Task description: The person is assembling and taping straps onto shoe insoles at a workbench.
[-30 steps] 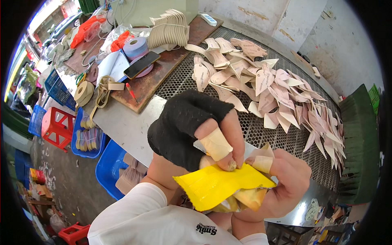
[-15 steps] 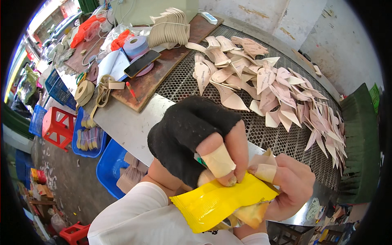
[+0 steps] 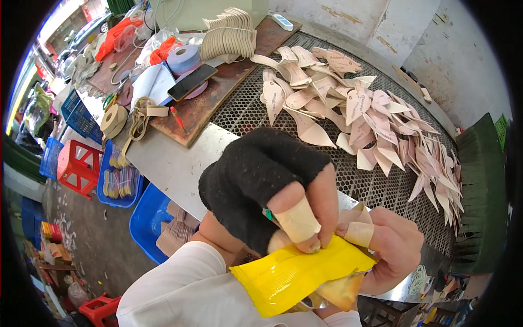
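Observation:
My left hand [image 3: 267,191], in a black fingerless glove with tan tape on two fingertips, pinches the top edge of a yellow plastic packet [image 3: 297,275]. My right hand [image 3: 389,248], bare with one taped fingertip, grips the packet's right end, and a yellowish piece [image 3: 340,291] shows at the packet's underside. Both hands hold the packet close to my chest, in front of a perforated metal table [image 3: 376,188].
Many cream and pink leather cut pieces [image 3: 376,120] cover the mesh table. A wooden board [image 3: 210,103] at the left carries a phone, a tape roll and a stack of beige pieces [image 3: 229,35]. Blue bins [image 3: 150,220] and a red stool [image 3: 76,166] stand on the floor below.
The packet has turned from a crumpled fold to a flatter slant and sunk lower. My left fingers have shifted along its top edge; my right hand has slid to its right end.

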A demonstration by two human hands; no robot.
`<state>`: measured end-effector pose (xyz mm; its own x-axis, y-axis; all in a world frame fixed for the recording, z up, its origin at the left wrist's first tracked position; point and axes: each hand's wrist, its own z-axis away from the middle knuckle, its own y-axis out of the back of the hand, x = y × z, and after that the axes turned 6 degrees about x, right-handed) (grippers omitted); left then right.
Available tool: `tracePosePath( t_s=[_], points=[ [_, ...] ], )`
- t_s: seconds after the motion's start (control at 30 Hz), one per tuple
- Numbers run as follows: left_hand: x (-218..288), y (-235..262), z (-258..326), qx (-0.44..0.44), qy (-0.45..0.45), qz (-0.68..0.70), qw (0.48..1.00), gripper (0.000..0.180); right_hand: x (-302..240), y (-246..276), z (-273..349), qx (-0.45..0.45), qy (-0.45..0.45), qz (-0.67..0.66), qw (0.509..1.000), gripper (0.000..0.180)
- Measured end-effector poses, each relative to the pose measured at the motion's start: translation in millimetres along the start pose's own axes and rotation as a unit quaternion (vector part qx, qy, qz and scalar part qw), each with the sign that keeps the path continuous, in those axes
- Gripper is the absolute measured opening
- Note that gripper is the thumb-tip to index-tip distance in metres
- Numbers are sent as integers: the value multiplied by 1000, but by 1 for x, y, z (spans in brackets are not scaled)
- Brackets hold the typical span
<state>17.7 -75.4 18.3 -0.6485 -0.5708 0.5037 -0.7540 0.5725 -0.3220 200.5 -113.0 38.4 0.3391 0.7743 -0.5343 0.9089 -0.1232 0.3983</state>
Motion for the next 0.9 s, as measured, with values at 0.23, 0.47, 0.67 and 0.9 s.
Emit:
tracePosePath(
  t_s=[0.23,0.47,0.67,0.9],
  points=[
    [-8,15,-11,-59,-42,18,997,21,0,2,-5,-28,-2,-2,1000,26],
    [-20,46,-9,-151,-39,-21,988,31,-16,-30,12,104,-59,7,993,23],
    [73,91,28,-106,234,-405,877,37,-9,-33,8,-94,-121,30,988,23],
    [220,325,127,339,280,-680,587,31,-7,-95,4,-140,-92,13,986,23]
  ],
)
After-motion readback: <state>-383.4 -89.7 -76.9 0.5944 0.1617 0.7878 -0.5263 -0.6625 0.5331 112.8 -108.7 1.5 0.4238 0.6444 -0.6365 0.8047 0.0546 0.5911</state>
